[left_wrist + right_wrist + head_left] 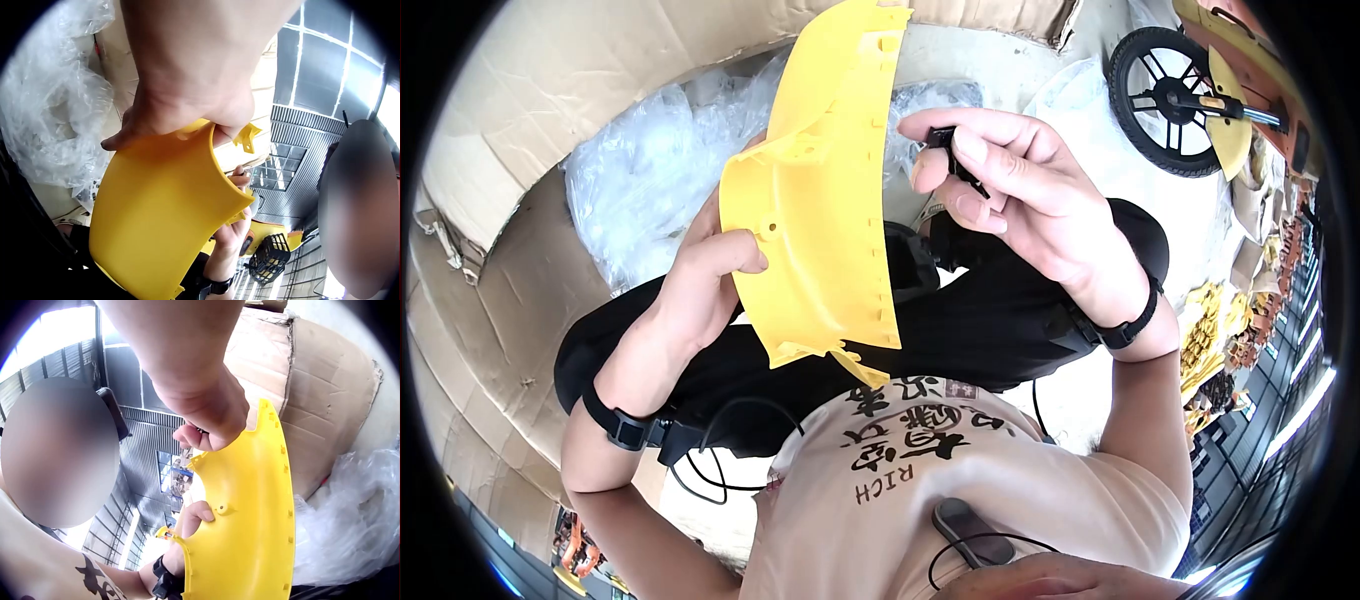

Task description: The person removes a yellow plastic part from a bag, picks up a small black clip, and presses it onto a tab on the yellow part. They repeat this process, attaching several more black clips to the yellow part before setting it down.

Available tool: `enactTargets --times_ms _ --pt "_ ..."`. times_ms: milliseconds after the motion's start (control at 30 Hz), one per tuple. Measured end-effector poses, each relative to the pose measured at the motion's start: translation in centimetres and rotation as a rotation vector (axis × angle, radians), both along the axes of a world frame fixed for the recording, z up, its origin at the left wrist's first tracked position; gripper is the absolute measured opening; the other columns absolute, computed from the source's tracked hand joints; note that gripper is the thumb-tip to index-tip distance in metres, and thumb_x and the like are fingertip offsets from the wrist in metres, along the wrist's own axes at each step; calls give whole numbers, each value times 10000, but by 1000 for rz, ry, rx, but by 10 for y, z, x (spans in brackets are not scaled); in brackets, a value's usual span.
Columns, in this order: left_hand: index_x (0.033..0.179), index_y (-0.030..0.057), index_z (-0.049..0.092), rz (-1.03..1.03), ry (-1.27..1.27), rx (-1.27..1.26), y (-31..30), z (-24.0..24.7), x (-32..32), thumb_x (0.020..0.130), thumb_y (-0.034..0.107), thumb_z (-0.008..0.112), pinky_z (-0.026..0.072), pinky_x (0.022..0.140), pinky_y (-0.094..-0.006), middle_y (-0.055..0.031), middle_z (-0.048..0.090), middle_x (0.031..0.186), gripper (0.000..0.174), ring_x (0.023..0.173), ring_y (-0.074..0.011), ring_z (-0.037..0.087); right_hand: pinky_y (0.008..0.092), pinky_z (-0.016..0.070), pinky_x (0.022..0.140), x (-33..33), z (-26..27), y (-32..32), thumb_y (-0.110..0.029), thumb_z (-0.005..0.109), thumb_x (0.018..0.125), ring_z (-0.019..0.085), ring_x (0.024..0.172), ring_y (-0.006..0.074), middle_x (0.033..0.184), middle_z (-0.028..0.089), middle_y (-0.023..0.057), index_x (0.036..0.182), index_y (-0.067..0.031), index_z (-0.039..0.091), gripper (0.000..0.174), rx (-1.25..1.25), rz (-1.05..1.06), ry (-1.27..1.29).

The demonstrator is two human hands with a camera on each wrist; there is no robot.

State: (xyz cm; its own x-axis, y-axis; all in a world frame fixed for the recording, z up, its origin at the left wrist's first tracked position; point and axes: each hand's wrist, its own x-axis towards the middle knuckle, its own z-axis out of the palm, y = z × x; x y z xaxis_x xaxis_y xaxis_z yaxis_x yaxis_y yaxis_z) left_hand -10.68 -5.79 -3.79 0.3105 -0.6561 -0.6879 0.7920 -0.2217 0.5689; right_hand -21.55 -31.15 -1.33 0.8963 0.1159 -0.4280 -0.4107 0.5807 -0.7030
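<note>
A curved yellow plastic panel (830, 190) is gripped at its edge by the left hand (712, 265), with the thumb over the inner face near a small round hole. In the left wrist view the left hand (187, 106) holds the panel (162, 206) from above. Beside the panel, the right hand (1030, 190) pinches a small black part (945, 142) between thumb and fingers. The right wrist view shows the right hand (212, 419) near the panel's upper end (250, 506), its fingers mostly hiding the black part.
Cardboard (600, 80) and clear plastic wrap (640, 180) lie beyond the panel. A black wheel with a yellow fender (1226, 115) stands at the upper right. Yellow parts (1200, 335) are piled at the right. The person's dark-clothed legs (1000, 320) are under the hands.
</note>
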Motion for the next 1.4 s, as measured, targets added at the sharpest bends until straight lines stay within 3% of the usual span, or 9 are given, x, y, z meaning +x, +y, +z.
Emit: enactTargets --times_ms 300,467,600,833,1033,1133,1200,1300,1400 --pt "1539 -1 220 66 -47 -37 -9 2 -4 654 208 537 361 1119 -389 -192 424 1466 963 1329 -293 456 229 503 700 5 -6 -18 -124 593 968 609 786 109 981 697 108 1218 61 625 313 124 -210 76" --pt "1534 -1 224 19 -218 -83 -5 -6 -8 679 235 550 301 1147 -387 -192 366 1501 946 1371 -291 394 228 500 688 5 -5 -16 -131 605 963 600 765 100 941 694 88 1188 44 634 286 56 -263 93" --pt "1541 27 216 -17 -369 -28 -5 -12 -8 675 282 578 334 1141 -403 -186 371 1504 972 1368 -293 422 217 495 684 2 -14 -20 -191 636 968 595 754 87 888 686 49 1195 21 641 310 86 -213 49" --pt "1541 38 214 -7 -498 -46 -4 -17 -8 729 314 566 319 1136 -399 -185 363 1489 927 1369 -284 395 187 487 669 3 -6 -15 -173 665 954 591 760 63 967 718 71 1203 -3 656 302 3 -251 42" --pt "1549 37 191 -26 -612 -59 -1 -25 -11 806 358 536 324 1121 -404 -185 367 1476 880 1346 -283 396 176 398 573 1 -10 -18 -177 665 957 534 695 47 964 718 76 1143 -8 670 251 58 -207 25" --pt "1561 49 171 -18 -591 -61 -3 -20 -12 836 359 544 336 1113 -399 -183 375 1475 872 1336 -277 403 183 321 528 2 -9 -15 -184 660 960 444 626 38 799 644 11 1069 -15 666 202 16 -228 54" --pt "1567 56 162 -10 -561 -54 -2 -20 -12 850 356 550 342 1108 -394 -183 380 1474 868 1329 -274 408 192 272 513 1 -7 -15 -181 657 957 358 581 29 690 500 -53 1020 -25 651 169 -31 -263 64" --pt "1570 61 171 -31 -597 -61 1 -24 -11 870 277 549 337 1114 -382 -171 374 1499 824 1334 -269 410 200 239 508 0 -9 -16 -163 657 950 313 561 22 667 434 -78 1000 -25 640 148 -148 -264 8" --pt "1566 66 201 -79 -728 51 0 -25 -11 877 187 534 321 1130 -379 -153 346 1537 775 1359 -271 395 201 221 508 0 -6 -15 -161 659 948 311 558 15 678 461 -80 1007 -18 645 156 -224 -249 -37"
